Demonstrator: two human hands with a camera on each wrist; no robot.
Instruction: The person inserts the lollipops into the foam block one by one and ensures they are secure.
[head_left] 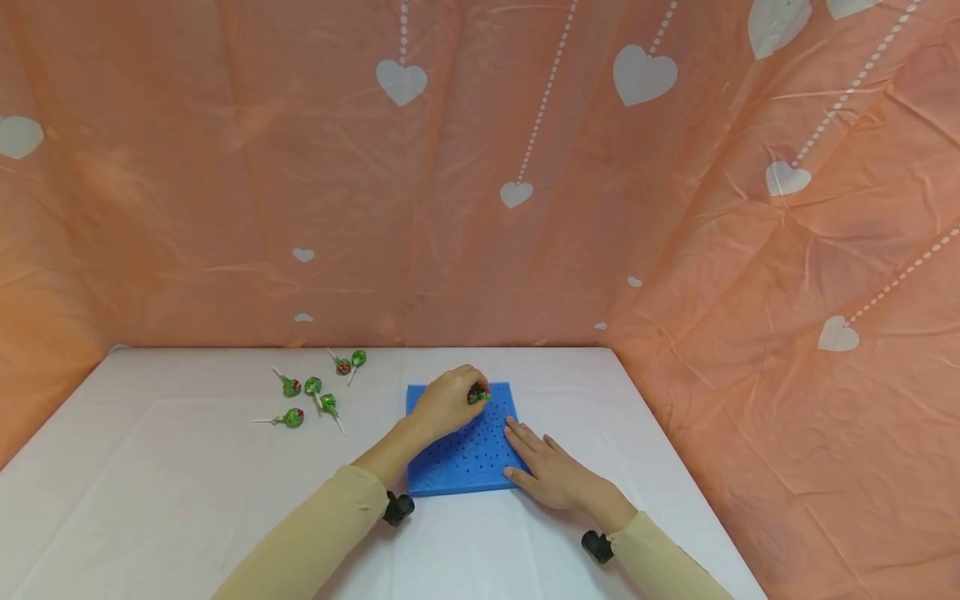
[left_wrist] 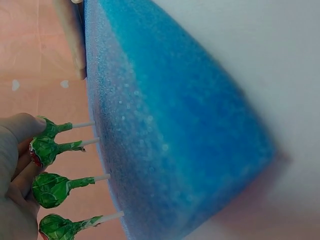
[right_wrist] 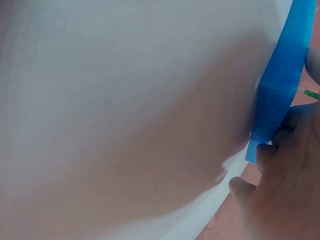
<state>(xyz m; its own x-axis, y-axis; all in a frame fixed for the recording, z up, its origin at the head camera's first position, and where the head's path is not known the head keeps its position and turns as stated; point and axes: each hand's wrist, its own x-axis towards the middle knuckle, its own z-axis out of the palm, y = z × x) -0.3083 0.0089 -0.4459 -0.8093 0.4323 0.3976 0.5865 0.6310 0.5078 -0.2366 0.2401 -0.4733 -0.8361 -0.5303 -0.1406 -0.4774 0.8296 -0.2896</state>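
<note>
A blue foam block (head_left: 467, 467) dotted with small holes lies on the table. Over its far part, my left hand (head_left: 444, 405) pinches a green-wrapped lollipop (head_left: 477, 395) by the head. The left wrist view shows several green lollipops (left_wrist: 51, 191) in a row, their white sticks meeting the block's top; the thumb and fingers are on the farthest lollipop (left_wrist: 52, 128). My right hand (head_left: 557, 477) rests with extended fingers along the block's right edge. In the right wrist view its fingers lie against the block's side, and part of one lollipop (right_wrist: 311, 93) shows beyond.
Loose lollipops lie scattered on the left of the white-covered table (head_left: 187, 492), one lollipop (head_left: 292, 417) nearest the front and another lollipop (head_left: 358, 358) near the back edge. An orange curtain (head_left: 337, 183) with white hearts hangs behind and at the sides.
</note>
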